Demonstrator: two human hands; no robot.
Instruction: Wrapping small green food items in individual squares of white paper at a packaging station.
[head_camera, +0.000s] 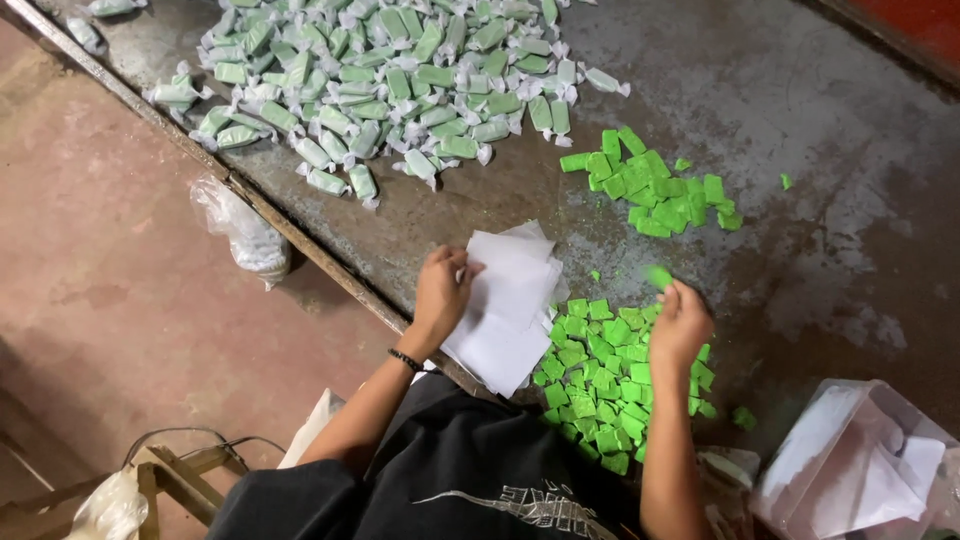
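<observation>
- While left hand (440, 292) pinches the top sheet of the paper stack (505, 305), centre frame, peel only one.
- Right hand (680, 322) has fingers closed on one green block (659, 276), above the lower pile (600, 385); set it mid-sheet, keep grip light.

Bright green candy pieces (600, 375); white wrapper sheets (505, 310); grey mottled table (820, 110).
</observation>
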